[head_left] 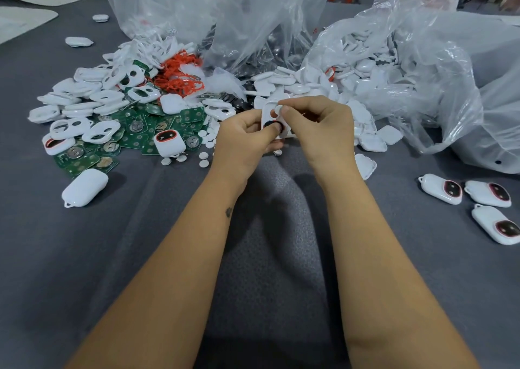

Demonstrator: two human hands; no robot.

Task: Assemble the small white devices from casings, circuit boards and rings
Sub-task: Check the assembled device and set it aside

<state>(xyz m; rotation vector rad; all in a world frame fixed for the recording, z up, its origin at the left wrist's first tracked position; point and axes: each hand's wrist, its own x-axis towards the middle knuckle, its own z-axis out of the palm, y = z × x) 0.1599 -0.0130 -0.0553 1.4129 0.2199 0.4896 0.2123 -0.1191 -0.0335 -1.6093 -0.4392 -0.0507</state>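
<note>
My left hand (243, 138) grips a white casing (269, 115) held upright above the grey cloth, thumb pressing on its dark lower opening. My right hand (318, 124) pinches a small white round disc (279, 110) at the casing's upper hole. Green circuit boards (135, 135) lie in a heap at the left, mixed with white casing fronts (73, 126). Orange rings (177, 73) are piled behind them. Loose white discs (204, 156) are scattered just left of my left hand.
Three finished devices (478, 200) lie at the right edge. One closed white casing (84, 187) sits at the near left, another with an orange-ringed face (168, 142) on the boards. Clear plastic bags (408, 59) full of white shells fill the back and right.
</note>
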